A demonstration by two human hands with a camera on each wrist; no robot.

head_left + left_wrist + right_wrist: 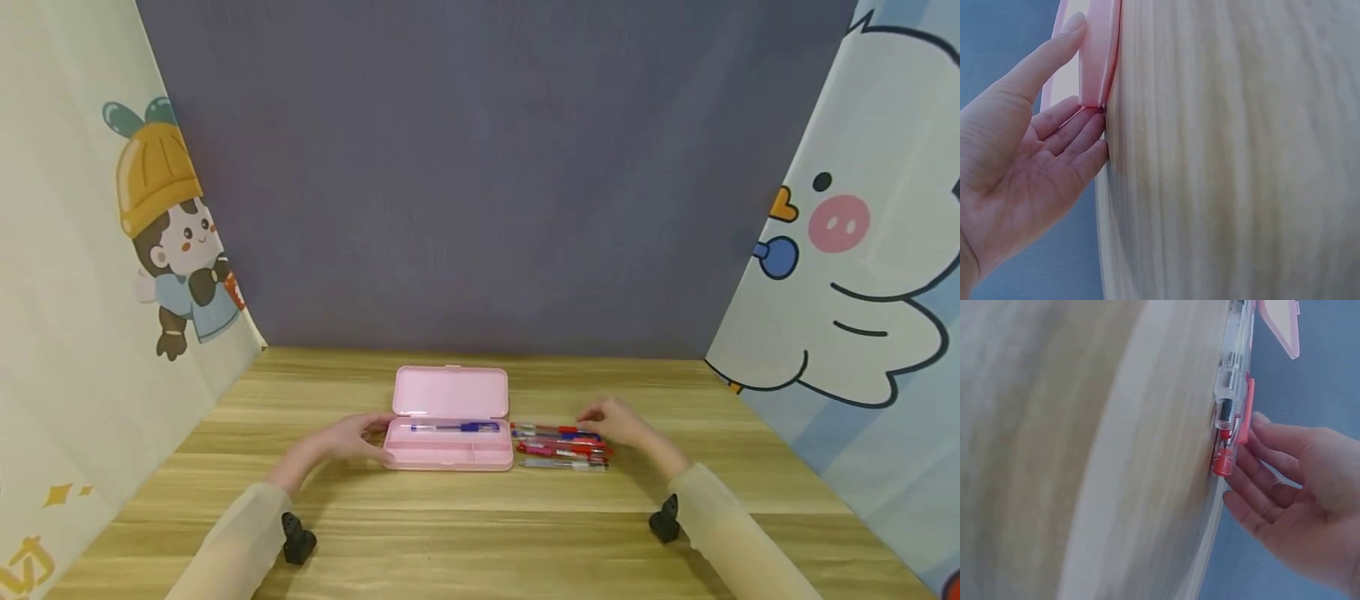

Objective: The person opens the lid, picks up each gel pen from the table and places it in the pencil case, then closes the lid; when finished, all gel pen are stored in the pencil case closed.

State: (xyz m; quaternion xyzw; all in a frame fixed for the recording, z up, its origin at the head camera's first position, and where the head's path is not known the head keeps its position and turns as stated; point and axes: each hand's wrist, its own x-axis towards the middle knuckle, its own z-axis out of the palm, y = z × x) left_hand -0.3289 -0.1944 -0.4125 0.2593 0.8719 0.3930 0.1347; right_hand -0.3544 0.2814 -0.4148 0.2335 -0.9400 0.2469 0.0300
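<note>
An open pink pencil case (450,457) lies on the table, its lid (450,392) tipped back. One blue gel pen (456,427) lies in its rear compartment; the front compartments hold nothing. My left hand (351,437) holds the case by its left end. In the left wrist view the thumb lies against the pink front wall (1099,56), the fingers at the end. Right of the case several pens lie side by side: red, blue and a clear one with a dark refill (562,463). My right hand (617,422) pinches the capped end of the rearmost red pen (567,429).
The wooden table (450,533) reaches back to a plain dark wall (480,183). Cartoon-printed panels stand on both sides, a helmeted child (176,242) on the left and a white duck (862,275) on the right. Black devices (298,540) are strapped to both wrists.
</note>
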